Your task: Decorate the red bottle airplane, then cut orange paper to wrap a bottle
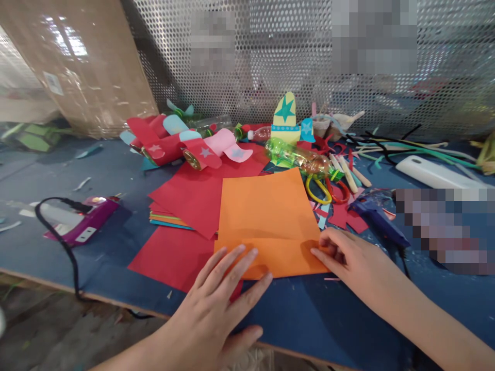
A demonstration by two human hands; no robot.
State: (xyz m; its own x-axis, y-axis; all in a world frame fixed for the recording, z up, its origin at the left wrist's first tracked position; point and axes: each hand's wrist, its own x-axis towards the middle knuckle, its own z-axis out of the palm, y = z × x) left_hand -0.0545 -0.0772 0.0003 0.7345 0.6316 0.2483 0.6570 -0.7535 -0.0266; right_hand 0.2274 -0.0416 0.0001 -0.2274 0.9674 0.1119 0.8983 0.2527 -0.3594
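- The orange paper sheet (266, 208) lay mid-view on the blue table (309, 317), a crease crossing its near part.
- The left hand (228, 288) rested, fingers spread, over its seven o'clock corner.
- The right hand (344, 252) pinched its edge around four o'clock between thumb and fingers.
- From the sheet, red paper (193, 196) lay at ten o'clock, a yellow scissor handle (308, 189) at two, a blue glue gun (379, 214) at three.

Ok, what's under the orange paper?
Red sheets stick out from beneath the left edge of the orange paper. Whatever lies under its middle is covered and can't be seen.
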